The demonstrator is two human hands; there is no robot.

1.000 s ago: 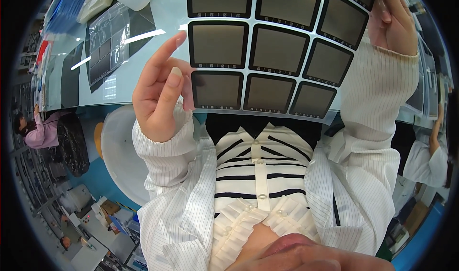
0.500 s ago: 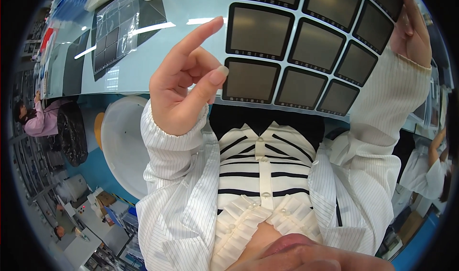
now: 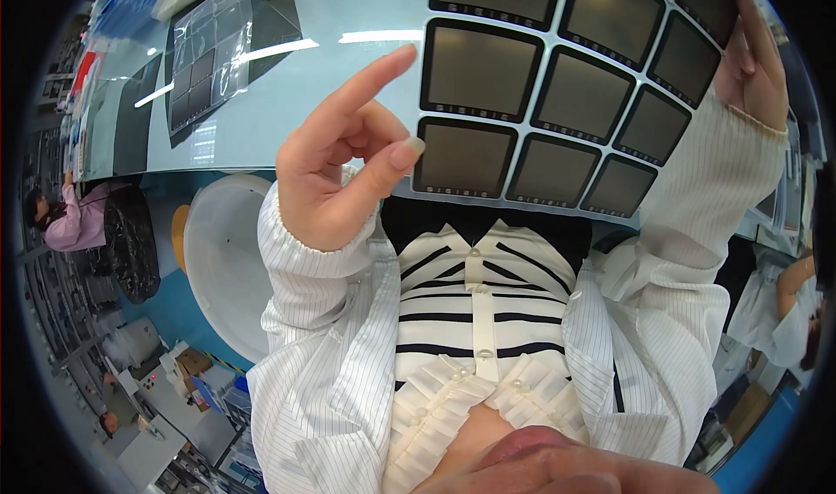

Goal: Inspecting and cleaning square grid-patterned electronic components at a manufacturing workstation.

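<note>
A pale sheet bearing a grid of dark grey rectangular panels with black borders (image 3: 572, 98) is held up, tilted, in front of my body above the table edge. My left hand (image 3: 344, 150) is at its left edge. The thumb tip touches the lower left panel's border, the index finger stretches to the edge higher up, and the other fingers curl in. On the far side my right hand (image 3: 758, 67) grips the right edge, its fingers partly hidden by the sheet. The top of the sheet runs out of view.
On the glass-topped table (image 3: 340, 76) lies a clear plastic sleeve (image 3: 213, 45) with dark panels, left of the sheet. A white round tub (image 3: 226, 267) stands below the table edge, near a black bag (image 3: 132, 241). People sit at left and right.
The sheet has shifted slightly down and to the right, and its tilt has changed a little. My left hand has gone along with it, keeping to its left edge.
</note>
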